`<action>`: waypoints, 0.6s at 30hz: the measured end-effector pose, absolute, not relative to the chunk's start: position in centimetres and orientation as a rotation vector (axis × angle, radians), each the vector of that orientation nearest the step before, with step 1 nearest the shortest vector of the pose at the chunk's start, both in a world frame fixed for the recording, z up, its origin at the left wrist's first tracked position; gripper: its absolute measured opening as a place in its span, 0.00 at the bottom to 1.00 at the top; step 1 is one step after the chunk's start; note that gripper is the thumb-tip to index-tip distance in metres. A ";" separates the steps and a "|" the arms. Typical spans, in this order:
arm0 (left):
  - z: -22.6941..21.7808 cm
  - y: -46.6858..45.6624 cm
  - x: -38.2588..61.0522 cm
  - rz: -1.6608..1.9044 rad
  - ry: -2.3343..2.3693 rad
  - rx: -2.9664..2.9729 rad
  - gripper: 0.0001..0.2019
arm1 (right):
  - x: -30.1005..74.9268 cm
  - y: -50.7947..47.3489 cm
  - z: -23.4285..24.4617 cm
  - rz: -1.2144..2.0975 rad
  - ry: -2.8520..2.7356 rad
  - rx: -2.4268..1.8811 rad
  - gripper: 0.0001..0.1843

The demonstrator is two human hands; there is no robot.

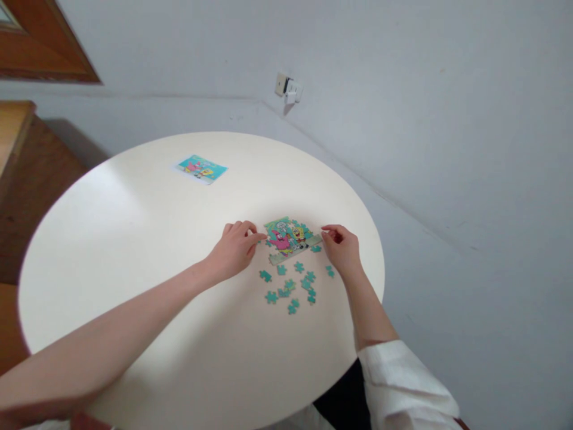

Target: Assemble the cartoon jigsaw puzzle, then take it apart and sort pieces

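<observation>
The left hand (235,248) and right hand (342,248) are bracing the part-built cartoon jigsaw (290,239) between them, fingertips curled against its edges, grasping nothing I can discern, loose teal pieces (290,286) lying just nearer on the table (134,239).

text: none legible | puzzle (290,239): cartoon print only | card (200,168): cartoon print only

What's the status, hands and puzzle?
Left hand fingertips on puzzle left edge. Right hand at its right edge. Loose pieces scattered just below. Nothing in the way.
</observation>
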State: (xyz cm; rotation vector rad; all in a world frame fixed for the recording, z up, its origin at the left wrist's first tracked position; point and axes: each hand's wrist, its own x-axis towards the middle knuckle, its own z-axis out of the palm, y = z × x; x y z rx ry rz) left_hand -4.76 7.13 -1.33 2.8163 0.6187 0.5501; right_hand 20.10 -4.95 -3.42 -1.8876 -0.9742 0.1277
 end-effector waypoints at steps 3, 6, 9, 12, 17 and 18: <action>-1.3 7.0 -4.8 0.535 0.574 2.805 0.18 | 20.1 -5.0 -3.4 0.128 -0.973 -1.889 0.12; -1.1 6.9 -4.8 0.528 0.575 2.787 0.18 | 20.0 -5.0 -3.3 0.127 -0.980 -1.886 0.12; -0.9 6.8 -4.8 0.491 0.586 2.769 0.19 | 20.0 -5.0 -3.2 0.120 -0.985 -1.894 0.12; -0.7 6.8 -4.8 0.473 0.589 2.754 0.19 | 20.0 -5.0 -3.2 0.118 -0.991 -1.906 0.13; -0.7 6.7 -4.8 0.469 0.584 2.736 0.19 | 20.1 -5.0 -3.3 0.126 -0.992 -1.900 0.13; -0.7 6.7 -4.8 0.467 0.590 2.735 0.19 | 20.1 -5.0 -3.3 0.127 -0.996 -1.894 0.13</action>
